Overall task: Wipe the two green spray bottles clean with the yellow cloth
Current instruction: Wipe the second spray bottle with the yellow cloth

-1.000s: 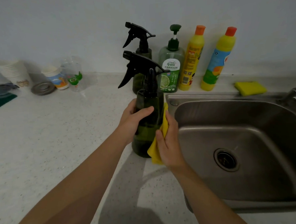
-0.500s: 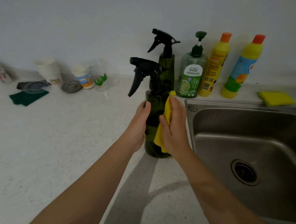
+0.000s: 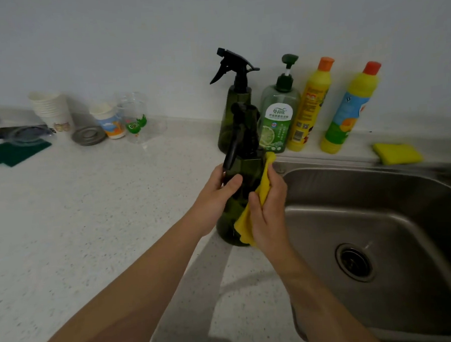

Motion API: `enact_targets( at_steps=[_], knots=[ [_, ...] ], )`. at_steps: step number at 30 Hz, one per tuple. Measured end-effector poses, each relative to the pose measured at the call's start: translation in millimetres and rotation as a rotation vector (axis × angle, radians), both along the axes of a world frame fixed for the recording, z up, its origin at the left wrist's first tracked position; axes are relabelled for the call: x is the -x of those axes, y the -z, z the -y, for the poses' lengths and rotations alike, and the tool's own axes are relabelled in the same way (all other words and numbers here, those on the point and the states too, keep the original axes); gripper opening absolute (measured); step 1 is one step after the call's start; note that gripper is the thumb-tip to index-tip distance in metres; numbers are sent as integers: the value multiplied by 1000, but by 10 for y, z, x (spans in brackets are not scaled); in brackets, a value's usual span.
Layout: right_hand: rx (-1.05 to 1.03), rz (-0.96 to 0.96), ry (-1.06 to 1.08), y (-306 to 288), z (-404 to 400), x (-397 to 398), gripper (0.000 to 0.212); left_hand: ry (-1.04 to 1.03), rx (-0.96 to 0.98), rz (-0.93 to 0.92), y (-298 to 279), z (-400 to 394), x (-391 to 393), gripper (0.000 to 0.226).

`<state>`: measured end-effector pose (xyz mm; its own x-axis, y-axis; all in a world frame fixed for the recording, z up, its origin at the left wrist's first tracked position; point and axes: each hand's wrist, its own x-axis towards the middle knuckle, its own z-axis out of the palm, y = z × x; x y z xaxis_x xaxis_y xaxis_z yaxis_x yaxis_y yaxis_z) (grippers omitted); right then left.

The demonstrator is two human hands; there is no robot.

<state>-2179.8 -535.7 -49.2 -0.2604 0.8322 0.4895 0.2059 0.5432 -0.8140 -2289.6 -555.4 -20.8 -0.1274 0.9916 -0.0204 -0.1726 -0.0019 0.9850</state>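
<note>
Dark green, the near spray bottle (image 3: 236, 196) is stood on the worktop (image 3: 91, 230) beside the sink (image 3: 378, 215), gripped by the left hand (image 3: 215, 195). The yellow cloth (image 3: 248, 222) is pressed to its side by the curled right hand (image 3: 269, 207). The second spray bottle (image 3: 233, 113) is stood behind, untouched.

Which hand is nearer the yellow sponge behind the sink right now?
The right hand. It presses the yellow cloth against the near spray bottle, on the side facing the yellow sponge. The left hand grips the bottle's far side, farther from the sponge.
</note>
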Motion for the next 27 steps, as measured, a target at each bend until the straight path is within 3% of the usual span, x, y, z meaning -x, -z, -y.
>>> enact_targets(
  at_steps=[4, 9, 19, 27],
  knots=[
    [131, 24, -37, 230, 119, -107, 49, -9, -20, -4, 21, 21, -22, 24],
    [289, 56, -82, 196, 205, -290, 55, -44, -11, -138, -32, 185, -70, 30],
    [113, -146, -92, -524, 200, -324, 39, -187, 42, -433, -133, 349, -111, 37],
    [110, -16, -122, -344, 206, -212, 44, 49, -85, -229, -298, 216, -67, 31]
  ],
)
